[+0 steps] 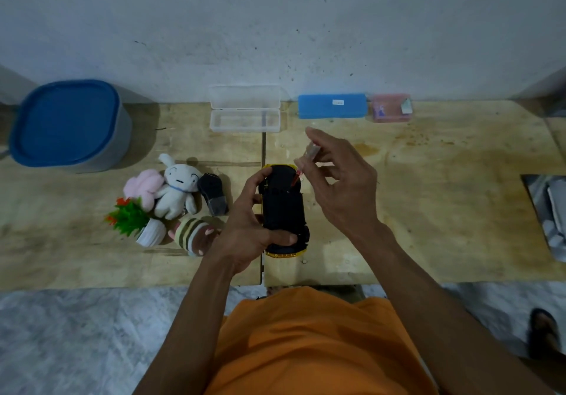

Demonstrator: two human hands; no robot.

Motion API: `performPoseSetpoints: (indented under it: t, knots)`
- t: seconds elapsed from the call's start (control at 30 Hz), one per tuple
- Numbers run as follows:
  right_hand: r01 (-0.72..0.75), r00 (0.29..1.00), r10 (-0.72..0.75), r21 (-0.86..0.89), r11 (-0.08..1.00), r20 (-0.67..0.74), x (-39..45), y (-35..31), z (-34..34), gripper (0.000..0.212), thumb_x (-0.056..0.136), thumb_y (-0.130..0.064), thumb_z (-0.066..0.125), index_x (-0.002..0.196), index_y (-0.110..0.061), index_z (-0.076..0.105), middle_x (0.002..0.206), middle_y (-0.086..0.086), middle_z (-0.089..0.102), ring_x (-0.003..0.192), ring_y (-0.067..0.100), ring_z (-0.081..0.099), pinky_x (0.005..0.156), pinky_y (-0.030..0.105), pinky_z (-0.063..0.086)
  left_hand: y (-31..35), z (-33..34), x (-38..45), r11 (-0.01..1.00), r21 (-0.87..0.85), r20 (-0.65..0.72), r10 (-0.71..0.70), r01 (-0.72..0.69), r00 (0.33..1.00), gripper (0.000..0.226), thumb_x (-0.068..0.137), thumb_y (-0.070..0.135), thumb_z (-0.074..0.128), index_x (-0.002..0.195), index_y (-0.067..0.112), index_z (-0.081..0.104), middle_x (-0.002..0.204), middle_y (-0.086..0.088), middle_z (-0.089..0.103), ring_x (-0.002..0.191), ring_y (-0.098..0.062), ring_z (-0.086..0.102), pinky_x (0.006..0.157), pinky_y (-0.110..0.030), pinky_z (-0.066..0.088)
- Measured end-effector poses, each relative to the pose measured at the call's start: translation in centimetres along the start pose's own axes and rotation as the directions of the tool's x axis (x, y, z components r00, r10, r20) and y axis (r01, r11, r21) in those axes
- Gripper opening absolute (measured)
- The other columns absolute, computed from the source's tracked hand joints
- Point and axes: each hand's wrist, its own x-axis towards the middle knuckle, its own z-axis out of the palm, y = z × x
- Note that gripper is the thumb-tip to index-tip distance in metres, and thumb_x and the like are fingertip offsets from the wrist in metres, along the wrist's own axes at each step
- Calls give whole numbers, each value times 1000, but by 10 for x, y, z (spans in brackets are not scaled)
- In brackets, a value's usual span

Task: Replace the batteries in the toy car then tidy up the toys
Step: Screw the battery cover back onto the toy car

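Observation:
A yellow toy car (283,207) lies upside down on the wooden table (428,210), its black underside facing up. My left hand (245,229) grips the car from its left side, fingers curled over both ends. My right hand (340,186) pinches a small screwdriver (306,161) with a clear handle and red shaft, its tip on the car's underside near the far end. To the left lie a white plush rabbit (176,192), a pink plush (142,184), a striped plush (191,235), a small fake plant (134,220) and a black remote (213,194).
An open clear plastic case (245,120) stands at the wall, with a blue case (332,106) and a pink box (390,108) to its right. A blue-lidded grey container (69,125) stands far left. A dark item (548,213) lies at the right edge.

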Motion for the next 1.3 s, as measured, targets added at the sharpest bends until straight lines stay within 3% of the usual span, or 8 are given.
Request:
performPoseSetpoints:
  t: [0.13, 0.23, 0.33, 0.43, 0.6, 0.93, 1.03, 1.3]
  knots:
    - [-29, 999, 27, 75, 997, 31, -2, 0, 1, 38, 92, 4, 67, 129, 1, 61, 112, 13, 71, 98, 15, 72, 74, 26, 62, -1, -1, -1, 1000, -5, -14, -13, 13, 1000, 116, 56, -21, 85, 144, 39, 40, 135, -11, 46, 112, -33, 61, 76, -47, 63]
    - [-5, 1000, 5, 48, 999, -16, -1, 0, 2, 38, 87, 0, 75, 124, 1, 65, 104, 14, 72, 87, 13, 71, 70, 23, 61, -3, -2, -2, 1000, -10, -17, -14, 14, 1000, 116, 56, -22, 85, 145, 38, 40, 136, -12, 45, 112, -30, 61, 78, -52, 62]
    - [-52, 999, 51, 83, 995, 19, -3, 0, 1, 39, 91, 0, 69, 129, 1, 62, 116, 11, 71, 96, 14, 72, 75, 25, 61, -4, -3, -2, 1000, 4, -17, -18, 18, 1000, 117, 55, -22, 85, 145, 38, 40, 136, -11, 45, 113, -30, 60, 79, -56, 61]
    - [-23, 1000, 24, 54, 998, -11, -3, 0, 2, 37, 88, -1, 74, 124, 1, 65, 106, 12, 72, 86, 10, 71, 69, 24, 61, -5, -4, -2, 1000, 3, -20, -25, 25, 999, 118, 54, -21, 86, 144, 40, 41, 136, -11, 46, 111, -33, 61, 78, -57, 61]
    - [-57, 998, 57, 93, 994, 2, -4, -2, 4, 38, 90, 2, 70, 127, 2, 62, 113, 12, 72, 94, 13, 73, 74, 23, 61, -4, -7, -4, 999, -16, -24, -45, 45, 999, 117, 48, -12, 88, 140, 45, 44, 135, -9, 47, 109, -39, 64, 77, -62, 59]
    - [1, 1000, -1, 35, 999, -18, -3, -6, 10, 40, 89, -1, 74, 128, 0, 63, 101, 11, 70, 88, 13, 69, 71, 19, 59, -1, -5, -7, 1000, 2, -30, -29, 29, 999, 116, 56, -24, 83, 143, 41, 42, 131, -8, 50, 105, -31, 65, 77, -53, 62]
    - [-1, 1000, 1, 68, 998, 5, -6, -6, 11, 39, 93, 1, 67, 131, 0, 61, 111, 10, 71, 97, 15, 71, 74, 25, 61, 0, -4, -8, 1000, 7, -28, -30, 30, 999, 116, 56, -23, 84, 143, 43, 42, 130, -7, 51, 104, -31, 66, 78, -57, 61]
    - [-7, 1000, 8, 72, 997, -17, -6, -7, 12, 34, 90, -1, 72, 123, 2, 66, 108, 12, 73, 88, 16, 74, 66, 30, 62, -2, -2, -9, 1000, -10, -24, -30, 30, 999, 116, 55, -25, 82, 142, 41, 43, 130, -9, 50, 106, -31, 65, 73, -47, 63]
